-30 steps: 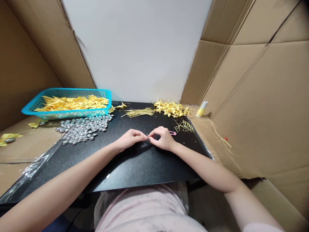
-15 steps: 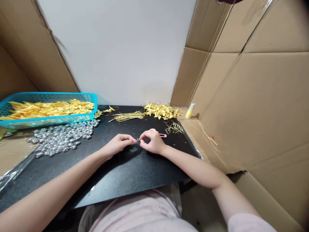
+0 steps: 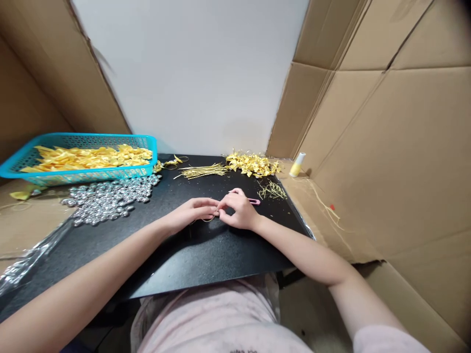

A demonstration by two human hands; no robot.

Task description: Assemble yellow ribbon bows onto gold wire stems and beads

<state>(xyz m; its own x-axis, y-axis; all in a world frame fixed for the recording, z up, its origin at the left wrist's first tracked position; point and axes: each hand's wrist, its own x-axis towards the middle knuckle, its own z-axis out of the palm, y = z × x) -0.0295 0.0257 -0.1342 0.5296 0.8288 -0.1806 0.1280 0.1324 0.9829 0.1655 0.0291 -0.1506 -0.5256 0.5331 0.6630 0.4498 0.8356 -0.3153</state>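
Observation:
My left hand point(image 3: 193, 211) and my right hand point(image 3: 238, 210) meet at the middle of the black work board point(image 3: 206, 255). Both pinch a thin gold wire point(image 3: 210, 219), which loops down onto the board between them. The fingers of each hand are pressed together on it. A small pink tool point(image 3: 253, 201) lies just behind my right hand.
A turquoise basket point(image 3: 79, 172) of yellow ribbon pieces stands at the left, with a heap of silver beads point(image 3: 110, 198) in front. Cut gold wires point(image 3: 202, 170), a pile of gold bows point(image 3: 252, 164) and a yellow thread spool point(image 3: 297, 165) lie at the back. Cardboard walls enclose both sides.
My hands stay pinched together at the board's middle. The wire now shows as a loop hanging below the fingertips. The camera view swung left and then partly back.

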